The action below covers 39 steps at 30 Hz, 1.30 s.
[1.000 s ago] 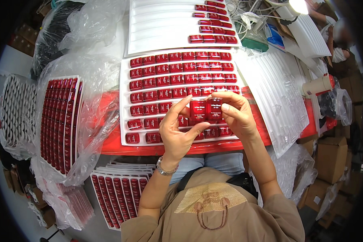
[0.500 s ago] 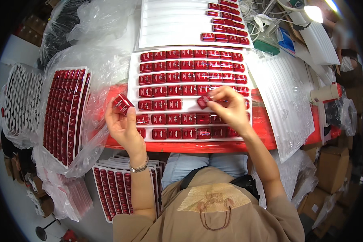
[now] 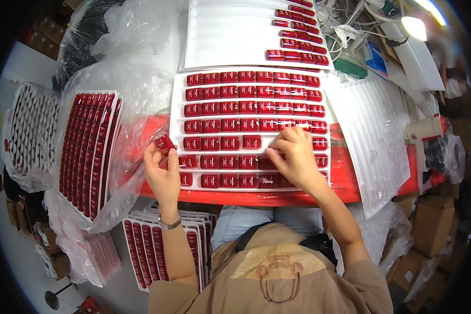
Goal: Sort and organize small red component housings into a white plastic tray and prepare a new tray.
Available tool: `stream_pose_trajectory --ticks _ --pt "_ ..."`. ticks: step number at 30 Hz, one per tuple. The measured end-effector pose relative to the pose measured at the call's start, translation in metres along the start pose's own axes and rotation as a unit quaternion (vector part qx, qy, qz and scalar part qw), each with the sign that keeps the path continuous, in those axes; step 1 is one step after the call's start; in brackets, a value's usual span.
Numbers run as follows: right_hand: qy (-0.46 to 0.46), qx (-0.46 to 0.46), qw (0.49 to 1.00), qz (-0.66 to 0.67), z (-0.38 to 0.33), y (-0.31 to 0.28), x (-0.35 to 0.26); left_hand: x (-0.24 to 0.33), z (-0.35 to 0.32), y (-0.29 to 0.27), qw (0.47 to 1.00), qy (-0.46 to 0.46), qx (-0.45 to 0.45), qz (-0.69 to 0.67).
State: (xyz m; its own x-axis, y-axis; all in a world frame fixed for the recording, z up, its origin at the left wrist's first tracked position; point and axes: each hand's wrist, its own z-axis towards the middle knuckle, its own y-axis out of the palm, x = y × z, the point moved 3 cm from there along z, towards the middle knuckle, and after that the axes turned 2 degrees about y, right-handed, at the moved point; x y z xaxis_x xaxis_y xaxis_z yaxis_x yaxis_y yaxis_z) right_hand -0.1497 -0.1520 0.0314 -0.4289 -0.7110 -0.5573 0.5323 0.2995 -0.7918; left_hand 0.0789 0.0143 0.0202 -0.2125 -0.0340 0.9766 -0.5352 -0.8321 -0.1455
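A white tray [image 3: 179,86] on the table bears rows of small glossy red bottles [image 3: 230,125] with pale print. My left hand [image 3: 162,170], by the tray's left edge, pinches one red bottle [image 3: 164,143], tilted and raised above the table. My right hand [image 3: 293,157] is over the right part of the fifth row, its fingers bent inward. Whether a bottle is between those fingertips is hidden. Just left of it, a single red bottle [image 3: 251,141] lies in the row, with bare tray on its right.
Behind stands another white tray [image 3: 225,31], red bottles at its right end. Filled trays stand in plastic film [image 3: 89,152] at left and below the table [image 3: 146,251]. Clear ribbed sheets [image 3: 371,141], a lamp [image 3: 414,27] and cables are at right.
A red bottle that my right hand held is now in the fifth row. That hand has moved right and down, fingers more bent. My left hand still holds its bottle.
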Motion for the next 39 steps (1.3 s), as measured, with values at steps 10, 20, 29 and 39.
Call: stream_pose_trajectory --ticks 10,20,29,39 --pt "0.201 0.206 0.957 -0.042 -0.077 -0.137 0.145 0.005 -0.005 0.009 0.912 0.132 -0.078 0.380" --pt "0.313 0.120 0.900 -0.279 -0.150 -0.154 0.214 0.001 0.010 0.033 0.949 -0.004 -0.225 0.222" --pt "0.372 0.128 0.889 -0.236 -0.136 -0.151 0.199 0.012 0.033 0.008 0.857 0.197 -0.312 0.360" --pt "0.269 0.147 0.938 -0.164 -0.121 -0.136 0.174 0.016 0.018 -0.017 0.888 0.219 -0.233 0.330"
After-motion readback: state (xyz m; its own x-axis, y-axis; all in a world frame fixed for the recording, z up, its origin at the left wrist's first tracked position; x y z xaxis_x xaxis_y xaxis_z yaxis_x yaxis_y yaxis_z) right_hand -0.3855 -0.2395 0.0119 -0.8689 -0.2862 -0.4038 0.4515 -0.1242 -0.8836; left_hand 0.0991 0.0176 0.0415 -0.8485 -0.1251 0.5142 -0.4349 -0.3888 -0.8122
